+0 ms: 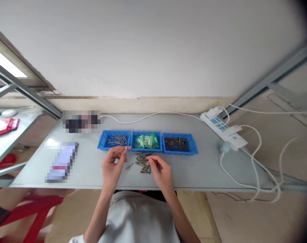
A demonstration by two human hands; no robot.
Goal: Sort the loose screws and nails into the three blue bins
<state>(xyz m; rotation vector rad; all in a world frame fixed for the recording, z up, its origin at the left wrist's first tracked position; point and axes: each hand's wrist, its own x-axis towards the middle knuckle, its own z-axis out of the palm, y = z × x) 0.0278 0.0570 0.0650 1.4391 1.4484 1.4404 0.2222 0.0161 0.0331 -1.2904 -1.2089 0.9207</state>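
Observation:
My left hand is raised just in front of the left blue tray, thumb and forefinger pinched on a small shiny metal piece. Beside a pile of brass-and-silver screw-like fasteners on the table, my right hand has its fingertips pinched together at the pile's right edge; what they hold is too small to make out. One loose thin metal pin lies between the hands. Thin silver pins fill part of the left tray. The middle blue tray holds a green plastic packet. Dark screws lie in the right blue tray.
A white power strip with plugs and looping white cables stands at the table's right. Pixelated items lie at the left, one flat, one at the back. Another person's leg and a red stool show at lower left.

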